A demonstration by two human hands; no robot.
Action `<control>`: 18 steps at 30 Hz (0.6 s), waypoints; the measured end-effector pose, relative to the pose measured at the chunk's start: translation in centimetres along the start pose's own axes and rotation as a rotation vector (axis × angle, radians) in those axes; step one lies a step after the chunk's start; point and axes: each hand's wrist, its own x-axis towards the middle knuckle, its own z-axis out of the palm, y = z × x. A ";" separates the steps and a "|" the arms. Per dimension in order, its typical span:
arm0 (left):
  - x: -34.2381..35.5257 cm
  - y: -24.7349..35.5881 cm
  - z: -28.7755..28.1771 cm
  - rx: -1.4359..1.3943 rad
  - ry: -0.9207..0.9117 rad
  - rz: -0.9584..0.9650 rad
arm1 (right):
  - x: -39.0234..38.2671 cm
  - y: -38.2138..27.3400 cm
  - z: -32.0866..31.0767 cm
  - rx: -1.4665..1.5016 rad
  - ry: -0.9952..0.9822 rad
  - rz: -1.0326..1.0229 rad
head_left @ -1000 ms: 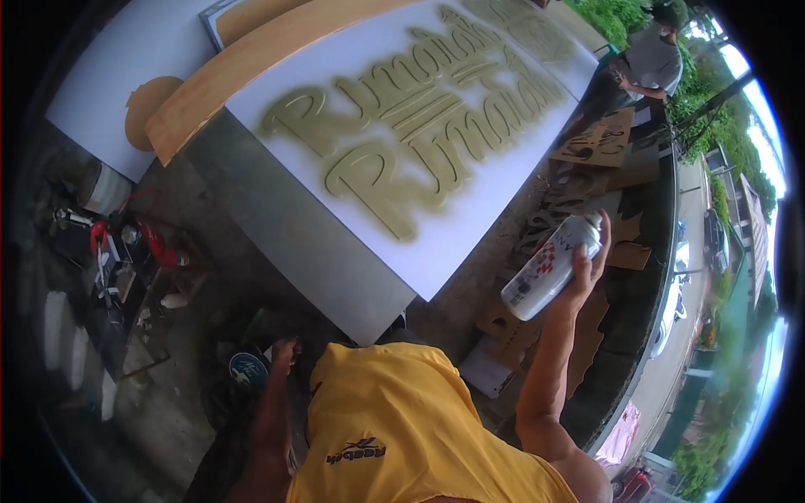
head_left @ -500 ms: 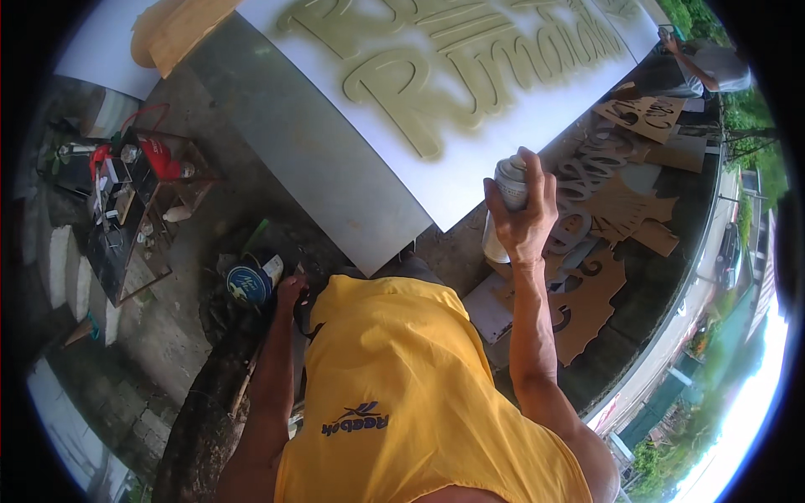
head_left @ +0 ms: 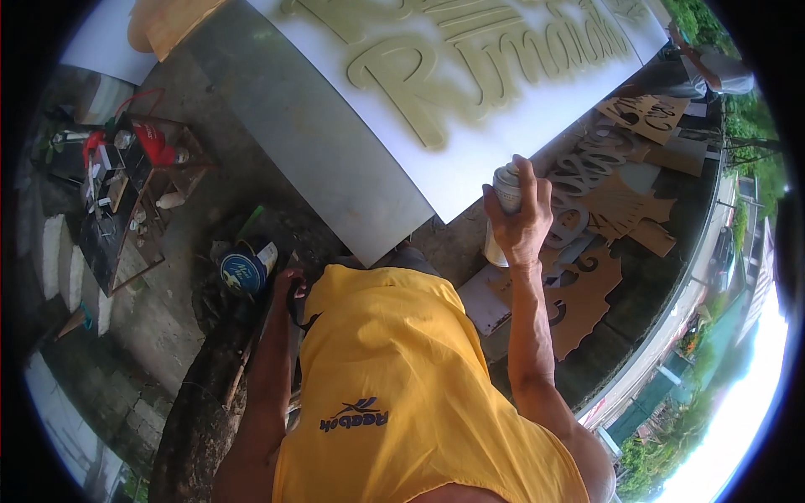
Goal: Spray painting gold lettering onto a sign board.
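Note:
In the head view my right hand (head_left: pixel 524 222) grips a white spray can (head_left: pixel 498 245) upright, its index finger over the nozzle, beside the front corner of a large white board (head_left: pixel 444 189). The board carries raised lettering (head_left: pixel 419 117) coated in olive-green paint, with overspray around it. Under the board a grey metal sheet (head_left: pixel 293 159) sticks out to the left. My left hand (head_left: pixel 290 279) hangs low by my yellow shirt, fingers curled on something I cannot make out, near a blue round tin (head_left: pixel 241 272).
A cluttered low metal rack (head_left: pixel 117 226) with red items stands at left. A tan panel (head_left: pixel 172 25) lies upper left. Cardboard cut-outs (head_left: pixel 587 310) lean at right along a low wall (head_left: pixel 650 314). A co-worker in grey (head_left: pixel 721 75) is at the far right.
My right hand has turned the can from tilted to upright and brought it slightly left. The view has tilted, so board and rack sit higher in the picture than a second ago.

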 end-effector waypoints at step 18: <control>-0.5 1.9 1.2 0.200 0.102 0.194 | 1.4 3.9 -5.8 0.406 0.517 0.423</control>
